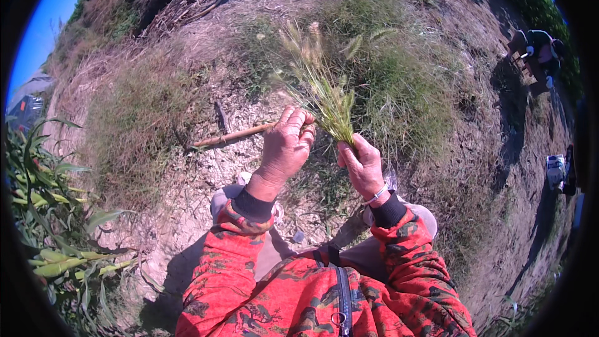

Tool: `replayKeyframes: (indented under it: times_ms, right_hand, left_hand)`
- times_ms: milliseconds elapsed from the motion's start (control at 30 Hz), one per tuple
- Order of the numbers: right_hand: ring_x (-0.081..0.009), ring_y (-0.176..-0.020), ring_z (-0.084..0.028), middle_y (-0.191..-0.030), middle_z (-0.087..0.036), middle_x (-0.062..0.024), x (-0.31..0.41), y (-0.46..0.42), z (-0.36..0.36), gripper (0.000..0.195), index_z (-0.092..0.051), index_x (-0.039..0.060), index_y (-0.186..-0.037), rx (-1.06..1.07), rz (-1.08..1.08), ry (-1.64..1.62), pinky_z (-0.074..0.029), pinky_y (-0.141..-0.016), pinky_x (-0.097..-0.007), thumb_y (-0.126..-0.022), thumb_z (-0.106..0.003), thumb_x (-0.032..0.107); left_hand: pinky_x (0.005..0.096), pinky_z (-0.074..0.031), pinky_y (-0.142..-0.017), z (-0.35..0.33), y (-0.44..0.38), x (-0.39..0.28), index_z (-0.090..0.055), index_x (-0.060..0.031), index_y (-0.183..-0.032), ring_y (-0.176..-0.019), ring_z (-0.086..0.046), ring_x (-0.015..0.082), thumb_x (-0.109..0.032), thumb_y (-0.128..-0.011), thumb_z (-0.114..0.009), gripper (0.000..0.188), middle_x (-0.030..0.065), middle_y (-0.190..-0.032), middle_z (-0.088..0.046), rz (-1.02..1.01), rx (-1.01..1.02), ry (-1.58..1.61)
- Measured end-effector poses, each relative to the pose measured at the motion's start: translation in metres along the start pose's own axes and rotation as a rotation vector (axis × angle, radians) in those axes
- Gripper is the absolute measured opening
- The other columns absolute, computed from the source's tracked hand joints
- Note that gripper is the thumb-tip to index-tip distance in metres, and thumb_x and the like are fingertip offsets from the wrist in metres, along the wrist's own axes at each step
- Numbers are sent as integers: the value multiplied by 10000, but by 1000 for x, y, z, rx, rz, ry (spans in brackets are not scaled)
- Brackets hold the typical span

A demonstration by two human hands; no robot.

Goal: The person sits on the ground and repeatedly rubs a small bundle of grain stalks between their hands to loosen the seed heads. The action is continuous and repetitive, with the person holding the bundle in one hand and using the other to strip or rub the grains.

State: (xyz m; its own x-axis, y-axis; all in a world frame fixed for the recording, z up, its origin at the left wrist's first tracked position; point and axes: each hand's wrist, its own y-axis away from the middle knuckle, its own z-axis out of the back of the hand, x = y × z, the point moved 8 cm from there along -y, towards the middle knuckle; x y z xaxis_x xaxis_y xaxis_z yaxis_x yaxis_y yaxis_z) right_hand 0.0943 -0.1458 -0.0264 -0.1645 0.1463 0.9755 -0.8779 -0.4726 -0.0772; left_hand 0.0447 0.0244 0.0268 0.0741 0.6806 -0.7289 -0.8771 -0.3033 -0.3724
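My right hand (360,161) grips the lower stems of a bunch of foxtail grass (330,103). The seed heads fan upward and away from me, some of them blurred. Close against the bunch's left side is my left hand (288,142), its thumb and fingers pinched together. Whether a stem lies between those fingertips is hidden. A bare wooden stick (229,136) lies on the ground beyond the left hand, which covers its right end.
Tufts of wild grass (402,84) grow ahead on the dry soil. Leafy green plants (61,224) stand at left, dry brushwood (187,16) at upper left. Another person (543,54) bends over at far right. A white-and-blue package (555,168) lies below that person.
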Motion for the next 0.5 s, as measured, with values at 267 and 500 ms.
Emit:
replayKeyframes:
  times_ms: [267, 500]
  right_hand:
    - [-102, -562, -579, -629, -596, -32, 2, 1, 0, 93, -632, 45, -1019, 12, 21, 44, -461, -539, -279, -955, -588, 95]
    - [-104, -560, -582, -628, -599, -34, 1, 1, 1, 102, -635, 44, -1028, 5, 9, 33, -464, -542, -280, -946, -602, 96]
  left_hand:
    - [291, -548, -687, -5, 2, 5, -677, -4, -958, -764, -673, 194, -20, -851, -679, 108, 104, -878, -669, -31, 54, -26]
    - [236, -496, -657, -12, 4, 26, -644, -12, -1030, -725, -604, 96, -16, -877, -659, 154, 38, -871, -656, 241, 73, 164]
